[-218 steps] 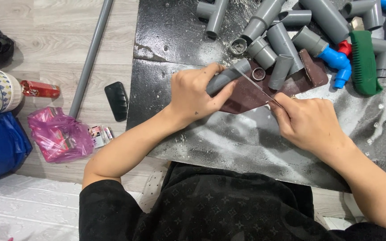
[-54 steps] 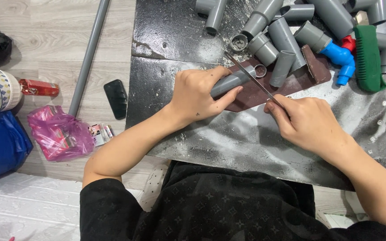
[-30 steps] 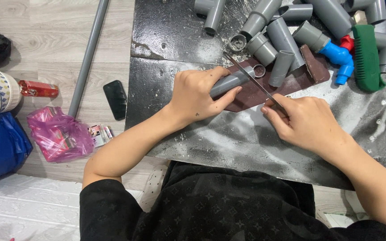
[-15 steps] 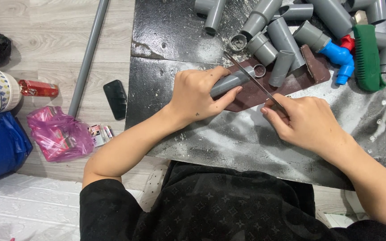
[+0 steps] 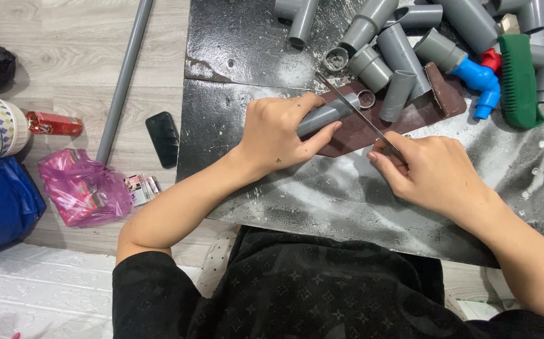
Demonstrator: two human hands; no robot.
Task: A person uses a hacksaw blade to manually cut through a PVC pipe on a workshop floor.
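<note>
Left hand (image 5: 278,132) wraps a grey pipe (image 5: 325,114), pressing it onto a brown board (image 5: 410,116). Right hand (image 5: 432,172) pinches the near end of a thin saw blade (image 5: 353,110), which lies across the pipe just past the left fingers. Grey fittings (image 5: 385,44) piled beyond both hands; black phone (image 5: 162,138) left of the left wrist.

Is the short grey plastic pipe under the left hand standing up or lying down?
Lying down. The short grey plastic pipe lies on its side across the dark brown board, pinned by the left hand.
</note>
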